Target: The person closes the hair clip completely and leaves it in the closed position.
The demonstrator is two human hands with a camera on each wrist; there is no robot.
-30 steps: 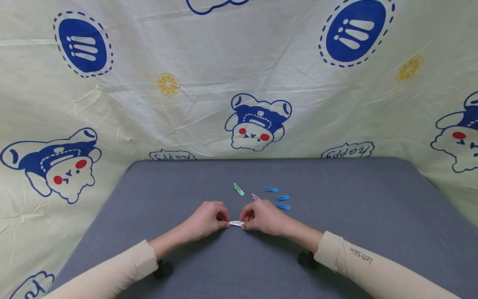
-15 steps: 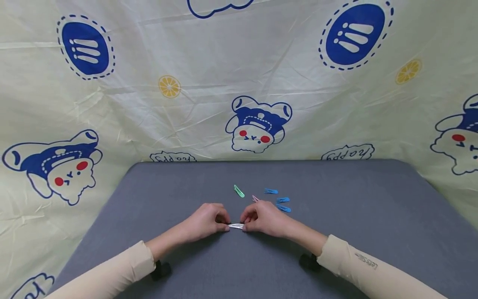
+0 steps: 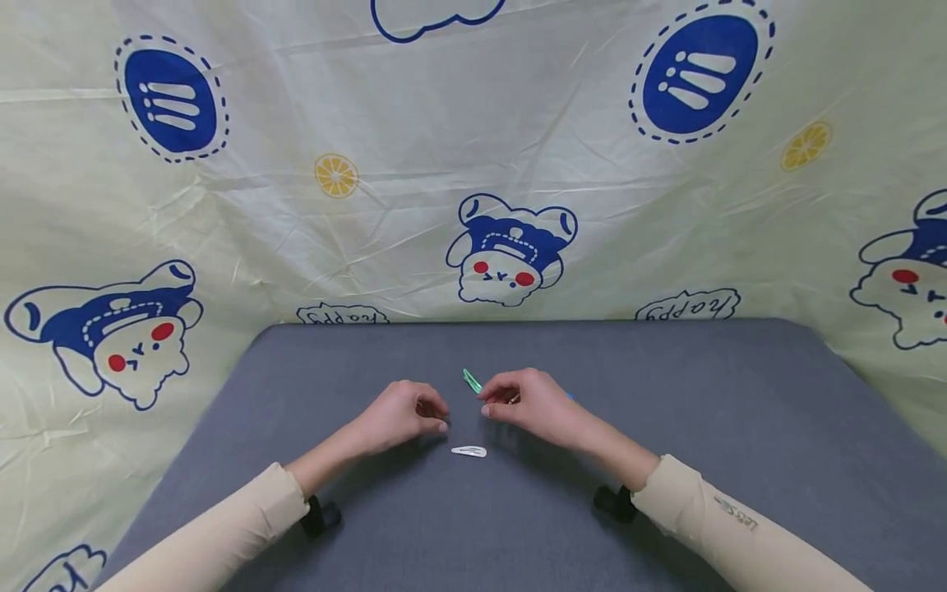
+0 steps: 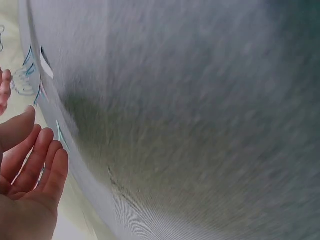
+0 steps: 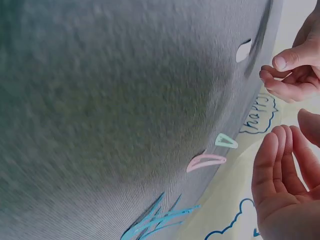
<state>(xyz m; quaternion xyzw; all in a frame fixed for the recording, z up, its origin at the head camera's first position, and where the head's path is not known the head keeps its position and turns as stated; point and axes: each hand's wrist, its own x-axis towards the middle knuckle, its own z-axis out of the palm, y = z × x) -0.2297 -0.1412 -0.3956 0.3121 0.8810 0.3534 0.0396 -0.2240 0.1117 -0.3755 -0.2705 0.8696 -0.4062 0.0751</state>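
Note:
A white snap hair clip (image 3: 469, 451) lies flat on the dark grey table, between and just below the two hands in the head view. My left hand (image 3: 403, 418) hovers up and to the left of it with loosely bent fingers, holding nothing. Over the other clips is my right hand (image 3: 536, 407), its thumb and fingers apart and nothing between them. A green hair clip (image 3: 471, 381) lies just beyond its fingertips. The right wrist view shows a pink hair clip (image 5: 206, 161) and several blue hair clips (image 5: 155, 220), mostly hidden by the right hand in the head view.
The grey table (image 3: 370, 353) has its far edge against a pale curtain (image 3: 399, 238) printed with blue cartoon bears. Dark wrist bands (image 3: 321, 516) show below both sleeve cuffs.
Both hands have let go of the white hair clip, which stays on the table. The right hand has moved forward over the coloured clips; the left hand has lifted slightly away.

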